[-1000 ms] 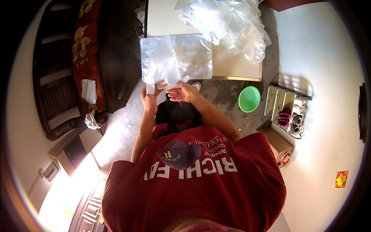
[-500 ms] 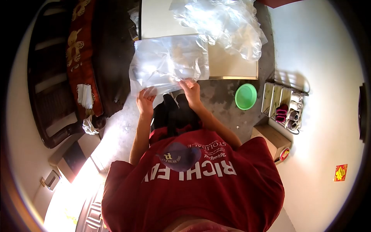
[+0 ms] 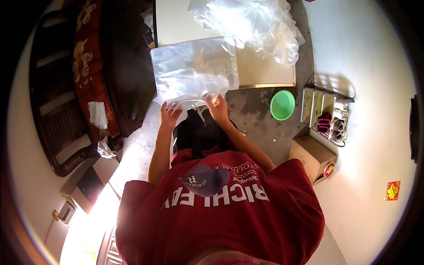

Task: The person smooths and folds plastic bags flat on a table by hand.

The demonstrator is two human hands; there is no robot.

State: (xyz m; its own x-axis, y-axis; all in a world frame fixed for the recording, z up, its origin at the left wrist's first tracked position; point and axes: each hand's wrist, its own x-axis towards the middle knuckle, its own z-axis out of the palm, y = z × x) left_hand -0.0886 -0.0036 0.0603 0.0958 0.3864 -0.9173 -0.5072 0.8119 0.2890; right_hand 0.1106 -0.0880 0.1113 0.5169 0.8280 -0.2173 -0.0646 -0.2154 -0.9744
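Observation:
A clear plastic bag [image 3: 190,66] lies flat over the near edge of the pale table, its near edge hanging out toward my body. My left hand [image 3: 169,116] holds the near left corner of the bag, fingers curled at its edge. My right hand [image 3: 217,109] pinches the same near edge farther right, thumb and fingers closed on the film. The edge between my hands looks lifted and curved. Beyond the bag, a crumpled heap of clear plastic bags [image 3: 260,26] rests on the table.
The pale table [image 3: 265,73] has a metal-trimmed edge. A green basin [image 3: 282,105] sits on the floor to the right, near a shoe rack [image 3: 324,112] and a cardboard box [image 3: 312,154]. At left stands a dark wooden bench [image 3: 62,101] with a red patterned cover [image 3: 84,57].
The bag now lies flatter and smoother, and its near edge has curved up between my hands. My left hand has shifted slightly right; the view has tilted a little.

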